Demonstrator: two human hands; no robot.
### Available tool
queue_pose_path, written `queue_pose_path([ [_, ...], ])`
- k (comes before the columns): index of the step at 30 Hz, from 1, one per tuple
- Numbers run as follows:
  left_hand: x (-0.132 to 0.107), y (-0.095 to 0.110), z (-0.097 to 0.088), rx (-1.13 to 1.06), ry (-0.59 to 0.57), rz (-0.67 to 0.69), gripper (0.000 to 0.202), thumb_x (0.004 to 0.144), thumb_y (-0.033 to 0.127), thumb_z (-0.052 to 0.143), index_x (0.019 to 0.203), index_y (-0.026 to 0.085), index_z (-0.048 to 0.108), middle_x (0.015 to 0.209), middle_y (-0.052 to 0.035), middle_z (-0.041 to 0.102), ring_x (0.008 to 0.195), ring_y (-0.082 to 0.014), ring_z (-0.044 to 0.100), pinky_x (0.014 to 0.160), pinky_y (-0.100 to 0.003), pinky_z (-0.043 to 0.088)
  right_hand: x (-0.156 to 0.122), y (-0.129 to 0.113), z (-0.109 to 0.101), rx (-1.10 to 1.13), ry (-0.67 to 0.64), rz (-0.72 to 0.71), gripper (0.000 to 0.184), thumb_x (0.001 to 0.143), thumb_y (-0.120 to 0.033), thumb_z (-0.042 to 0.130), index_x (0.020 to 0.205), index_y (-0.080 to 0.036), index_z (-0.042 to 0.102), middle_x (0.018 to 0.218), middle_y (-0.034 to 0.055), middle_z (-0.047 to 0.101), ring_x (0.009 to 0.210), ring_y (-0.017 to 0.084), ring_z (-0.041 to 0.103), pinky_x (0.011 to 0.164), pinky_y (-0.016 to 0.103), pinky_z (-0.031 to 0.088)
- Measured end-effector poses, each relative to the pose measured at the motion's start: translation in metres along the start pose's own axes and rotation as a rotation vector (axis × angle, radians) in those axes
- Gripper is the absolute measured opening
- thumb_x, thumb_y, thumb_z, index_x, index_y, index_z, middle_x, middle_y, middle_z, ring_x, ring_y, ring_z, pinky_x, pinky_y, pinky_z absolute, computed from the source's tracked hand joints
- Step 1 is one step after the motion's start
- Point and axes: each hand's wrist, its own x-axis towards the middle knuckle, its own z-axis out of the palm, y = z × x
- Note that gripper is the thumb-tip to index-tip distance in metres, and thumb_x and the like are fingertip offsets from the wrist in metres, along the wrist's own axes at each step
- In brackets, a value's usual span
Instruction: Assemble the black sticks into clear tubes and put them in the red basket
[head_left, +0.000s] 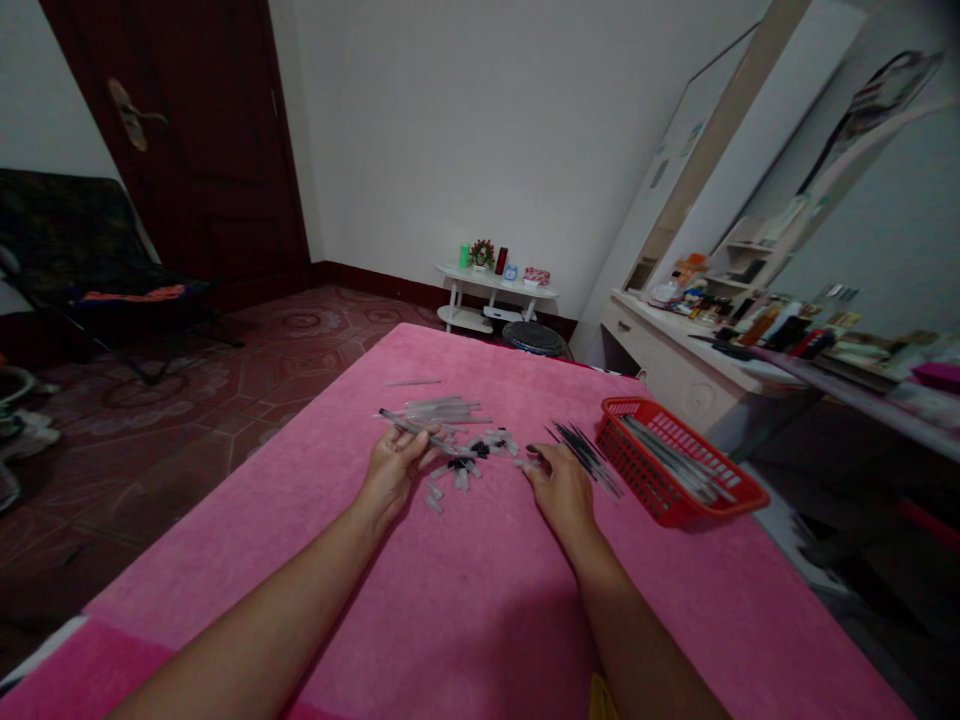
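Note:
My left hand (394,465) is closed around a clear pen barrel (416,431) that slants up to the left above the pink cloth (480,600). My right hand (559,487) rests palm down on the cloth, fingertips pinched at a small dark piece (534,451) I cannot make out. Between the hands lies a scatter of small clear and black pen parts (480,450). Several clear barrels (446,408) lie just beyond my left hand. A bundle of black refills (581,450) lies right of my right hand.
A red plastic basket (679,470) holding long pens sits at the cloth's right edge. A dressing table (712,350) crowded with bottles stands to the right. A small white stand (495,290) is by the far wall, and a dark chair (90,270) and door are at left.

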Motion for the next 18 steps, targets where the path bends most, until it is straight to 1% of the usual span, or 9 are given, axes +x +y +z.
queue_pose_path([
  [2, -0.001, -0.001, 0.001, 0.013, -0.022, -0.001, 0.035, 0.064, 0.016, 0.079, 0.090, 0.015, 0.056, 0.087, -0.0037, 0.071, 0.084, -0.0180, 0.070, 0.079, -0.032, 0.057, 0.000, -0.003, 0.001, -0.037, 0.005, -0.061, 0.026, 0.080, -0.024, 0.062, 0.104, -0.021, 0.070, 0.097, 0.0086, 0.063, 0.092, 0.022, 0.054, 0.078, 0.030, 0.041],
  [4, -0.002, -0.002, 0.002, 0.026, -0.028, -0.005, 0.037, 0.063, 0.017, 0.080, 0.091, 0.015, 0.056, 0.087, -0.0040, 0.071, 0.085, -0.0189, 0.070, 0.081, -0.033, 0.057, 0.001, -0.005, 0.002, -0.084, -0.019, -0.097, 0.023, 0.080, -0.020, 0.062, 0.100, -0.023, 0.072, 0.097, 0.0089, 0.063, 0.093, 0.023, 0.053, 0.079, 0.031, 0.040],
  [8, -0.002, -0.002, 0.003, 0.031, -0.023, -0.020, 0.038, 0.063, 0.016, 0.080, 0.091, 0.015, 0.055, 0.088, -0.0057, 0.071, 0.084, -0.0194, 0.070, 0.082, -0.034, 0.056, 0.002, -0.008, -0.001, -0.150, -0.084, -0.099, 0.018, 0.078, -0.015, 0.062, 0.090, -0.022, 0.073, 0.088, 0.0078, 0.066, 0.088, 0.024, 0.054, 0.077, 0.033, 0.039],
  [11, -0.002, -0.001, 0.004, 0.034, -0.018, -0.026, 0.038, 0.063, 0.016, 0.080, 0.092, 0.015, 0.055, 0.089, -0.0058, 0.071, 0.084, -0.0193, 0.070, 0.083, -0.035, 0.056, 0.002, -0.011, -0.004, -0.118, -0.071, -0.092, 0.019, 0.078, -0.012, 0.059, 0.089, -0.021, 0.072, 0.088, 0.0078, 0.068, 0.090, 0.024, 0.056, 0.078, 0.034, 0.039],
  [14, -0.002, -0.001, 0.003, 0.035, -0.020, -0.022, 0.039, 0.063, 0.016, 0.080, 0.092, 0.015, 0.054, 0.089, -0.0050, 0.071, 0.084, -0.0191, 0.070, 0.083, -0.034, 0.056, 0.001, -0.019, -0.004, 0.062, -0.014, -0.069, 0.026, 0.078, -0.012, 0.056, 0.099, -0.019, 0.070, 0.095, 0.0087, 0.069, 0.094, 0.024, 0.058, 0.083, 0.034, 0.041],
  [16, -0.002, -0.002, 0.002, 0.034, -0.032, -0.021, 0.039, 0.063, 0.016, 0.080, 0.093, 0.015, 0.054, 0.089, -0.0047, 0.071, 0.084, -0.0191, 0.070, 0.082, -0.034, 0.056, 0.000, -0.027, -0.001, 0.286, -0.007, -0.037, 0.030, 0.078, -0.015, 0.055, 0.104, -0.018, 0.069, 0.101, 0.0089, 0.069, 0.096, 0.023, 0.060, 0.085, 0.035, 0.043],
  [18, -0.002, -0.002, 0.001, 0.035, -0.042, -0.028, 0.040, 0.063, 0.017, 0.080, 0.093, 0.016, 0.054, 0.089, -0.0047, 0.071, 0.085, -0.0189, 0.070, 0.081, -0.032, 0.056, -0.002, -0.036, 0.003, 0.535, -0.051, 0.005, 0.030, 0.078, -0.019, 0.055, 0.105, -0.018, 0.069, 0.105, 0.0085, 0.069, 0.097, 0.022, 0.061, 0.085, 0.034, 0.046],
])
